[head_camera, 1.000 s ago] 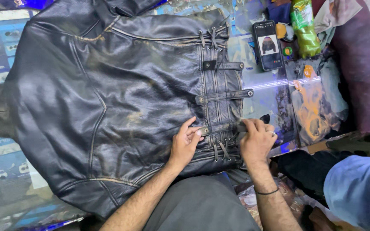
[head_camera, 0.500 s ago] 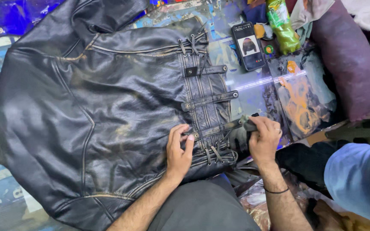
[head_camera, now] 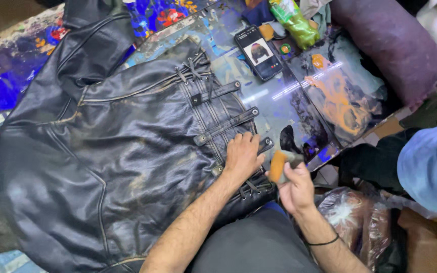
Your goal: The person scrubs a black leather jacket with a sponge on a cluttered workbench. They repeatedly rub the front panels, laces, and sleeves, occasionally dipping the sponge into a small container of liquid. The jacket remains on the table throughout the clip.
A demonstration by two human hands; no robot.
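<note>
Left hand [head_camera: 242,154]: flat, fingers spread, pressing jacket [head_camera: 107,151] over lowest of 3 straps [head_camera: 224,126]. Right hand [head_camera: 294,187]: closed on orange sponge [head_camera: 278,166], just beside jacket's hem. Phone [head_camera: 258,52], green bottle [head_camera: 294,20], purple cushion [head_camera: 385,45] beyond, on paint-stained table [head_camera: 299,106].

A leather-finishing workshop: a paint-smeared glass worktable [head_camera: 299,108] carries a black leather jacket [head_camera: 107,151] being hand-dyed.

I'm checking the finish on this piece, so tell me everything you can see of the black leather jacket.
The black leather jacket lies spread flat on the paint-stained table, glossy, creased, with tan scuffs along seams. One side carries three snap-ended straps and crossed lacing. The left hand presses on the lowest strap; the right hand holds an orange-brown sponge just off its edge.
</note>
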